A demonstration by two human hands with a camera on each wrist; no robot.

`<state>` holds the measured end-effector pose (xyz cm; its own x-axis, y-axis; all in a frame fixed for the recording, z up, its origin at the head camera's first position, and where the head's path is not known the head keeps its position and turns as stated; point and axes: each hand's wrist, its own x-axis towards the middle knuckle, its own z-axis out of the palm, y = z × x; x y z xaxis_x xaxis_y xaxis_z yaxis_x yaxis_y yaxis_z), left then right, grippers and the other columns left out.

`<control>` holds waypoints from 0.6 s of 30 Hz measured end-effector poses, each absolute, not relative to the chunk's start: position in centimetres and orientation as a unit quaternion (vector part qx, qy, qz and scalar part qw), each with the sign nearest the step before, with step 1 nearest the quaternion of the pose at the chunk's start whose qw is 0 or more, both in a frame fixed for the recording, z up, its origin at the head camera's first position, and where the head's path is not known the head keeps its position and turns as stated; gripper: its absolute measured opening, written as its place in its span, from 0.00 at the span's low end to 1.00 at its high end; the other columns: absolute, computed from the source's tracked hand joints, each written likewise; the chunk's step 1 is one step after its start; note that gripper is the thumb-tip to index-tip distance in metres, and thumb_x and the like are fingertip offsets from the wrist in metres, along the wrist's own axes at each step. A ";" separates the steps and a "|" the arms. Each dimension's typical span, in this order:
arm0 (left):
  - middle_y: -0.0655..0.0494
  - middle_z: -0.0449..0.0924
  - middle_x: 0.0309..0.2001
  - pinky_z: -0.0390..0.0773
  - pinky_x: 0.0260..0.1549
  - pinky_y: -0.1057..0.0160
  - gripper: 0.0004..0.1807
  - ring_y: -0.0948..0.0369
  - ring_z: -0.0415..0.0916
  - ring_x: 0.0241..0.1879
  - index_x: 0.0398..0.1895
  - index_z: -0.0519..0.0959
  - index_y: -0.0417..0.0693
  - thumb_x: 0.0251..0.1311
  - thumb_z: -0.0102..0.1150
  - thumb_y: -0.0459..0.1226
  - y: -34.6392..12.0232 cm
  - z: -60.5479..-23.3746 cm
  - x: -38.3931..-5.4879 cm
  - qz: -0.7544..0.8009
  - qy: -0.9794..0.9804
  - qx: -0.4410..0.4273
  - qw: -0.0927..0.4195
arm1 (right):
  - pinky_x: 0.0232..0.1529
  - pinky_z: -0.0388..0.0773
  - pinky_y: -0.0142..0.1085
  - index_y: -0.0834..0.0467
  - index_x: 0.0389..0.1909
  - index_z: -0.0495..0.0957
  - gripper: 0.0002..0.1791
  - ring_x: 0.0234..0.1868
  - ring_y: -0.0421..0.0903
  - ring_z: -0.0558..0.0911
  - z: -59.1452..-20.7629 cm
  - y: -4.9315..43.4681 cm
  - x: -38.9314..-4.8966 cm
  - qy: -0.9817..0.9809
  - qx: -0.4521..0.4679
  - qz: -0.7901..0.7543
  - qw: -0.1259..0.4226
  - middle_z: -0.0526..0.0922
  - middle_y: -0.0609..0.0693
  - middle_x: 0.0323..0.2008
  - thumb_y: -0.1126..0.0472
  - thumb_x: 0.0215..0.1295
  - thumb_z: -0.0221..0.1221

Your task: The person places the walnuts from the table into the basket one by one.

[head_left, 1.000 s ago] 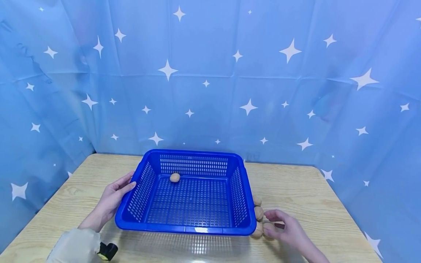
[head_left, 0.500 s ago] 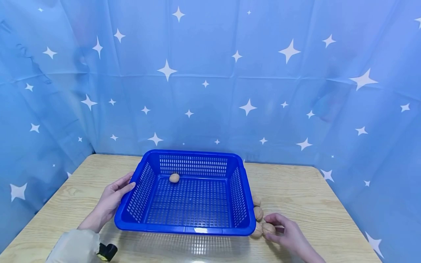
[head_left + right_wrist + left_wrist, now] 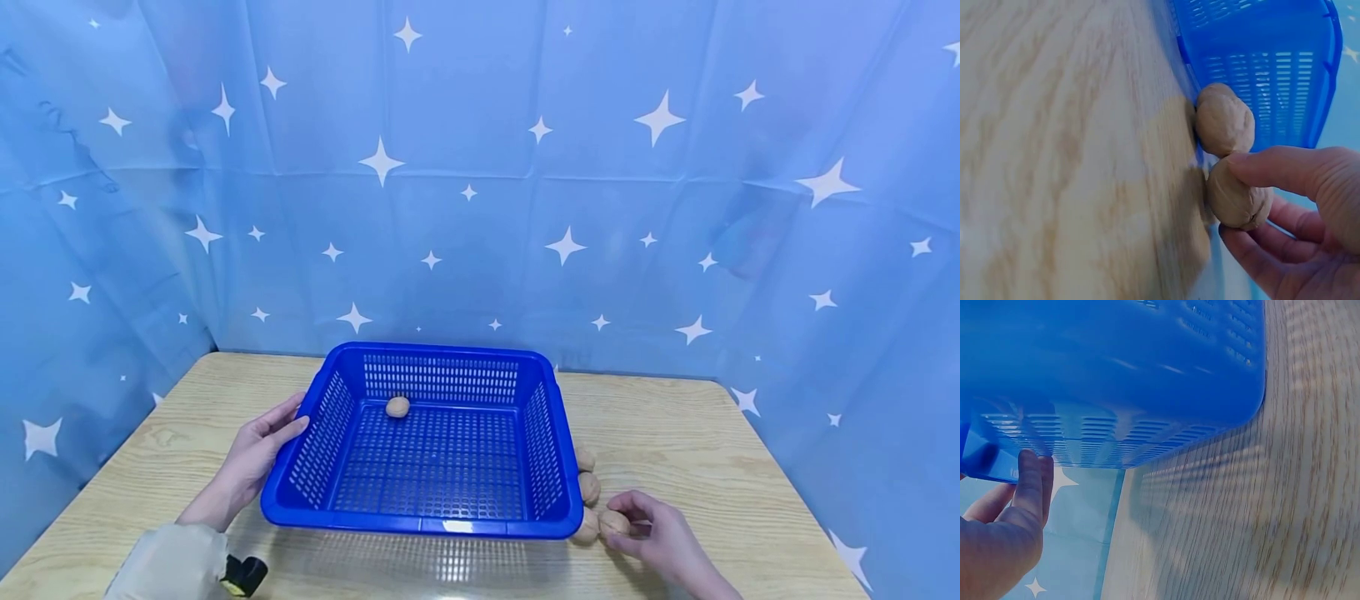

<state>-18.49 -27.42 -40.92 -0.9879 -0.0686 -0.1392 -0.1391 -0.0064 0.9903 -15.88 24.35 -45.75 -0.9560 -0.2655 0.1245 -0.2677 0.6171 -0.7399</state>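
Note:
In the head view, a blue plastic basket (image 3: 450, 523) with slotted sides stands on the table, with one walnut (image 3: 397, 407) inside near its back left. My left hand (image 3: 251, 458) grips the basket's left rim, thumb on top and fingers under the edge. To the right of the basket, my right hand (image 3: 663, 537) pinches a walnut (image 3: 1235, 197) between thumb and fingers. That walnut is low at the table, close beside another walnut (image 3: 1225, 125). More walnuts (image 3: 589, 488) line the basket's right side, partly hidden by its rim.
The wooden table (image 3: 675, 433) extends to the right of and behind the basket. A blue curtain (image 3: 480, 208) with white stars hangs along the back and both sides. A black device (image 3: 244, 575) sits at the left sleeve's cuff.
My right hand has shifted slightly toward the table's front edge, and its fingers now lie lower around the walnut. The left hand and the basket have stayed in place.

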 end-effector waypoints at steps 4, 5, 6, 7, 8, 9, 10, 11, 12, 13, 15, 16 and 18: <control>0.76 0.73 0.41 0.77 0.40 0.70 0.38 0.72 0.74 0.40 0.72 0.51 0.42 0.65 0.54 0.45 -27.4 -41.0 -18.5 0.702 0.708 -0.073 0.025 | 0.36 0.79 0.30 0.64 0.38 0.77 0.19 0.35 0.35 0.77 -45.3 24.5 -15.8 -0.902 0.133 0.410 0.000 0.80 0.52 0.36 0.67 0.43 0.71; 0.76 0.73 0.42 0.77 0.40 0.70 0.38 0.73 0.74 0.40 0.72 0.51 0.42 0.65 0.54 0.45 -27.4 -41.0 -18.5 0.701 0.709 -0.073 0.026 | 0.36 0.79 0.30 0.64 0.38 0.77 0.19 0.35 0.35 0.77 -45.2 24.5 -15.7 -0.903 0.132 0.410 0.001 0.80 0.52 0.36 0.67 0.44 0.71; 0.76 0.73 0.42 0.77 0.40 0.70 0.38 0.73 0.74 0.40 0.73 0.51 0.42 0.65 0.54 0.45 -27.4 -41.0 -18.5 0.701 0.709 -0.073 0.026 | 0.36 0.79 0.31 0.64 0.38 0.77 0.18 0.35 0.35 0.77 -45.0 24.6 -15.8 -0.903 0.132 0.409 0.005 0.80 0.52 0.36 0.67 0.44 0.71; 0.76 0.73 0.41 0.77 0.40 0.70 0.38 0.73 0.74 0.40 0.73 0.51 0.42 0.65 0.54 0.45 -27.4 -41.0 -18.5 0.701 0.709 -0.074 0.026 | 0.36 0.79 0.31 0.64 0.38 0.77 0.18 0.35 0.35 0.77 -44.9 24.6 -15.8 -0.902 0.133 0.411 0.008 0.80 0.53 0.36 0.67 0.44 0.71; 0.76 0.73 0.41 0.77 0.40 0.70 0.38 0.73 0.74 0.40 0.73 0.51 0.42 0.66 0.53 0.45 -27.4 -41.0 -18.5 0.702 0.708 -0.075 0.026 | 0.37 0.79 0.31 0.64 0.38 0.77 0.18 0.35 0.34 0.77 -44.6 24.6 -15.8 -0.901 0.133 0.413 0.009 0.80 0.53 0.37 0.67 0.44 0.71; 0.76 0.73 0.41 0.77 0.40 0.70 0.38 0.72 0.75 0.40 0.73 0.51 0.42 0.66 0.53 0.45 -27.4 -41.0 -18.5 0.703 0.707 -0.076 0.026 | 0.37 0.79 0.31 0.64 0.38 0.77 0.18 0.35 0.34 0.77 -44.4 24.6 -15.8 -0.900 0.135 0.414 0.012 0.80 0.53 0.37 0.68 0.45 0.71; 0.76 0.73 0.41 0.77 0.40 0.70 0.38 0.72 0.75 0.40 0.73 0.51 0.42 0.66 0.53 0.45 -27.4 -41.0 -18.5 0.704 0.706 -0.076 0.027 | 0.36 0.80 0.31 0.64 0.38 0.77 0.18 0.35 0.34 0.77 -44.2 24.6 -15.9 -0.899 0.140 0.414 0.017 0.80 0.53 0.37 0.68 0.45 0.70; 0.76 0.73 0.41 0.77 0.40 0.70 0.38 0.72 0.75 0.40 0.73 0.50 0.42 0.66 0.53 0.45 -27.4 -41.0 -18.5 0.704 0.706 -0.076 0.027 | 0.36 0.80 0.32 0.64 0.38 0.77 0.18 0.35 0.34 0.77 -43.9 24.6 -15.9 -0.899 0.144 0.413 0.024 0.80 0.53 0.36 0.68 0.45 0.70; 0.75 0.73 0.41 0.77 0.40 0.70 0.38 0.72 0.75 0.39 0.73 0.50 0.42 0.66 0.53 0.45 -27.4 -41.0 -18.5 0.704 0.705 -0.075 0.027 | 0.36 0.80 0.32 0.64 0.38 0.77 0.18 0.35 0.34 0.77 -43.6 24.6 -16.0 -0.898 0.148 0.414 0.030 0.80 0.53 0.36 0.69 0.45 0.71; 0.76 0.73 0.41 0.78 0.40 0.70 0.38 0.72 0.75 0.39 0.73 0.50 0.42 0.66 0.53 0.45 -27.4 -41.0 -18.5 0.704 0.706 -0.075 0.027 | 0.35 0.80 0.32 0.64 0.38 0.77 0.18 0.34 0.34 0.77 -43.2 24.5 -16.1 -0.897 0.150 0.415 0.037 0.80 0.53 0.36 0.69 0.44 0.71; 0.76 0.73 0.41 0.77 0.40 0.70 0.38 0.72 0.75 0.40 0.73 0.50 0.42 0.66 0.53 0.45 -27.4 -41.0 -18.5 0.703 0.707 -0.074 0.027 | 0.35 0.80 0.32 0.63 0.37 0.77 0.18 0.34 0.34 0.78 -42.5 24.3 -16.3 -0.896 0.152 0.414 0.052 0.80 0.51 0.35 0.69 0.43 0.71; 0.76 0.73 0.42 0.77 0.40 0.70 0.38 0.72 0.75 0.40 0.73 0.50 0.42 0.66 0.53 0.45 -27.4 -41.0 -18.5 0.702 0.708 -0.073 0.028 | 0.34 0.80 0.31 0.63 0.37 0.78 0.18 0.34 0.34 0.78 -42.2 24.2 -16.5 -0.896 0.151 0.413 0.059 0.80 0.51 0.35 0.70 0.43 0.71; 0.77 0.73 0.42 0.77 0.40 0.70 0.38 0.73 0.75 0.40 0.73 0.50 0.42 0.65 0.54 0.46 -27.4 -41.0 -18.5 0.701 0.709 -0.073 0.028 | 0.34 0.80 0.31 0.62 0.37 0.78 0.18 0.34 0.34 0.78 -41.4 23.9 -16.8 -0.896 0.148 0.413 0.069 0.80 0.50 0.34 0.70 0.43 0.72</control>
